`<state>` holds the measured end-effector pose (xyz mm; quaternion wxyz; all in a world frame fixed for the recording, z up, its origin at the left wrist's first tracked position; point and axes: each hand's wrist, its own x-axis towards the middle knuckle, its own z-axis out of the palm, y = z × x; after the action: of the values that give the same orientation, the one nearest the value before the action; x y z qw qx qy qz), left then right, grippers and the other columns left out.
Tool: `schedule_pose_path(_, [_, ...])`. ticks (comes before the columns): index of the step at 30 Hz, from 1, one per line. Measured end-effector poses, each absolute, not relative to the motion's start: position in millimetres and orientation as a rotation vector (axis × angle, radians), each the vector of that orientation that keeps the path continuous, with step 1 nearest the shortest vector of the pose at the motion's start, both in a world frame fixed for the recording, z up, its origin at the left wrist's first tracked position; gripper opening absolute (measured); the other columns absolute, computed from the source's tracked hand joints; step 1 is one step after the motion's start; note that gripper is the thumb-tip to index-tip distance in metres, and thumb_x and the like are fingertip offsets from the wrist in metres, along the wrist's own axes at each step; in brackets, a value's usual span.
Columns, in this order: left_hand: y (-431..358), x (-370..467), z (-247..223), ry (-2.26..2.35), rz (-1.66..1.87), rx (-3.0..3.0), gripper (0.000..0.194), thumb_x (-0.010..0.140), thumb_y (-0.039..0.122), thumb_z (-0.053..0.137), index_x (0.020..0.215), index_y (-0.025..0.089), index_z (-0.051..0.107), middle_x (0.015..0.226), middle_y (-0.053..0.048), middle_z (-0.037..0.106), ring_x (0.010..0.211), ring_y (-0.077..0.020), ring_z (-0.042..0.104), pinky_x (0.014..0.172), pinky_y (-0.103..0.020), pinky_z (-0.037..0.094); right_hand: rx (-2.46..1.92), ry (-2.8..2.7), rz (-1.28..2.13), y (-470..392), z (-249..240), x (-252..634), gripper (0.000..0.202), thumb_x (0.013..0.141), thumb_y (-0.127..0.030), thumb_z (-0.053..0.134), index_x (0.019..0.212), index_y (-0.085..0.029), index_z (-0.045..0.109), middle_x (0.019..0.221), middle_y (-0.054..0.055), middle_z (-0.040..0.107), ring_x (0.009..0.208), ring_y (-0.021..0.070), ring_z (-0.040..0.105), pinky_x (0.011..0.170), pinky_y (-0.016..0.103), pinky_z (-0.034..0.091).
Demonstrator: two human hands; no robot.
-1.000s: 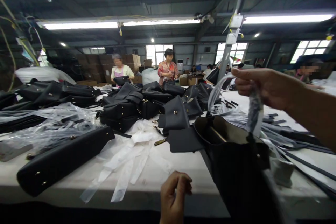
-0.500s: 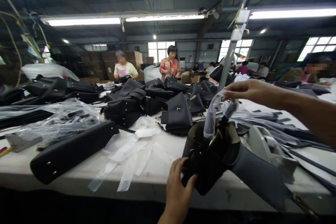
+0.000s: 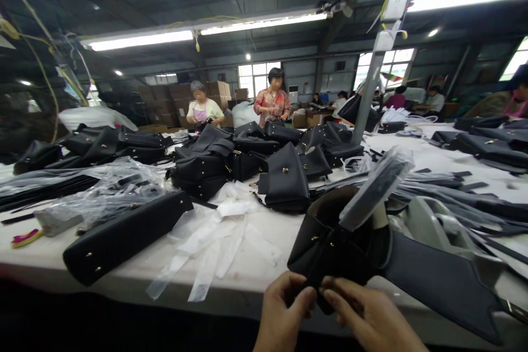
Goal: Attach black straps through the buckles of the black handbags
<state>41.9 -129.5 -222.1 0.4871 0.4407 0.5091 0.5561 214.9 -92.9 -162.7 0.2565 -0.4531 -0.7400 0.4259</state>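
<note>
A black bag stands open at the table's front edge, its long flap spread out to the right. My left hand pinches the lower front edge of the bag from the left. Close beside it, my right hand has its fingers closed on the same edge. The fingertips of both hands partly hide what they grip. A plastic-wrapped strap rises from the bag's opening, leaning to the right, with no hand on it.
Black bags are piled behind. On the left lie a long black bag, clear plastic and white strips. A grey holder and wrapped straps lie right. A metal post rises behind; people stand beyond.
My right hand has let go of the wrapped strap and come down to the bag's front edge beside my left hand. The strap now stands up. The view has shifted slightly.
</note>
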Motion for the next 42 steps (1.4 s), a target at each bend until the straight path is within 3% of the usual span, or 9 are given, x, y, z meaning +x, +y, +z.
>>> schedule_pose_path(7, [-142.7, 35.6, -205.9, 1.195, 1.254, 1.233, 0.055, 0.09, 0.062, 0.052, 0.076, 0.013, 0.075, 0.068, -0.009, 0.072, 0.061, -0.0174, 0.062, 0.061, -0.027, 0.049, -1.17, -1.662, 1.418, -83.8, -159.6, 196.6, 0.048, 0.084, -0.062, 0.06, 0.09, -0.018, 0.076, 0.051, -0.003, 0.047, 0.051, 0.0131, 0.047, 0.051, 0.024, 0.039])
schedule_pose_path(11, [-112.7, -4.0, -198.1, 1.616, 1.112, 1.668, 0.037, 0.099, 0.038, 0.046, 0.094, 0.017, 0.076, 0.087, -0.009, 0.076, 0.08, -0.0212, 0.069, 0.074, -0.03, 0.053, -1.137, -1.717, 1.377, -72.6, -141.4, 212.4, 0.046, 0.084, -0.061, 0.061, 0.071, -0.018, 0.07, 0.058, 0.0, 0.054, 0.053, 0.0128, 0.046, 0.051, 0.025, 0.037])
schedule_pose_path(16, [-64.5, -45.9, -200.4, 1.798, 0.83, 2.004, 0.032, 0.082, 0.004, 0.061, 0.106, 0.021, 0.074, 0.114, -0.011, 0.072, 0.108, -0.0283, 0.063, 0.099, -0.042, 0.045, -1.08, -1.835, 1.292, -61.3, -132.0, 227.7, 0.049, 0.087, -0.06, 0.057, 0.062, -0.018, 0.06, 0.064, 0.001, 0.057, 0.063, 0.0157, 0.052, 0.059, 0.026, 0.041])
schedule_pose_path(22, [-36.5, -60.6, -196.0, 1.617, 0.627, 2.145, 0.02, 0.069, 0.003, 0.075, 0.078, 0.02, 0.076, 0.075, -0.006, 0.071, 0.086, -0.0277, 0.065, 0.09, -0.042, 0.047, -1.145, -1.87, 1.345, -72.7, -147.9, 218.6, 0.05, 0.086, -0.062, 0.056, 0.066, -0.018, 0.065, 0.059, -0.001, 0.056, 0.049, 0.0102, 0.044, 0.048, 0.023, 0.035])
schedule_pose_path(25, [-30.7, -62.1, -186.1, 1.537, 0.658, 2.156, 0.014, 0.067, 0.007, 0.078, 0.068, 0.02, 0.072, 0.08, -0.005, 0.072, 0.09, -0.0266, 0.066, 0.09, -0.038, 0.048, -1.159, -1.763, 1.47, -75.3, -157.3, 216.1, 0.049, 0.084, -0.064, 0.059, 0.074, -0.018, 0.071, 0.065, 0.001, 0.063, 0.046, 0.0082, 0.042, 0.044, 0.022, 0.032])
schedule_pose_path(28, [-25.9, -61.2, -169.4, 1.512, 0.814, 2.128, 0.003, 0.078, 0.019, 0.072, 0.075, 0.02, 0.071, 0.101, -0.007, 0.073, 0.099, -0.0259, 0.066, 0.093, -0.037, 0.048, -1.11, -1.708, 1.553, -75.0, -165.4, 215.6, 0.046, 0.085, -0.062, 0.06, 0.085, -0.018, 0.074, 0.076, 0.003, 0.07, 0.049, 0.0089, 0.048, 0.046, 0.021, 0.035])
schedule_pose_path(32, [-28.7, -53.6, -137.2, 1.553, 1.118, 2.033, 0.014, 0.091, 0.03, 0.06, 0.092, 0.019, 0.067, 0.093, -0.006, 0.072, 0.09, -0.0218, 0.067, 0.088, -0.036, 0.052, -1.059, -1.777, 1.527, -75.0, -169.0, 213.7, 0.041, 0.09, -0.056, 0.058, 0.093, -0.019, 0.075, 0.087, 0.005, 0.073, 0.052, 0.0095, 0.053, 0.051, 0.022, 0.041])
schedule_pose_path(36, [-60.1, -33.4, -114.7, 1.41, 1.451, 1.637, 0.019, 0.082, 0.032, 0.074, 0.088, 0.017, 0.065, 0.085, -0.003, 0.07, 0.084, -0.0187, 0.068, 0.083, -0.031, 0.053, -0.995, -1.784, 1.57, -76.8, -165.2, 210.4, 0.033, 0.089, -0.05, 0.063, 0.099, -0.02, 0.073, 0.087, 0.003, 0.073, 0.063, 0.0131, 0.06, 0.053, 0.021, 0.045])
schedule_pose_path(42, [-126.7, -12.3, -136.8, 1.309, 1.304, 1.087, 0.032, 0.071, 0.031, 0.084, 0.094, 0.016, 0.07, 0.074, 0.0, 0.066, 0.07, -0.0126, 0.062, 0.067, -0.022, 0.048, -1.034, -1.655, 1.642, -81.5, -167.1, 210.6, 0.037, 0.086, -0.054, 0.065, 0.1, -0.02, 0.071, 0.087, 0.004, 0.073, 0.058, 0.0127, 0.055, 0.05, 0.022, 0.044])
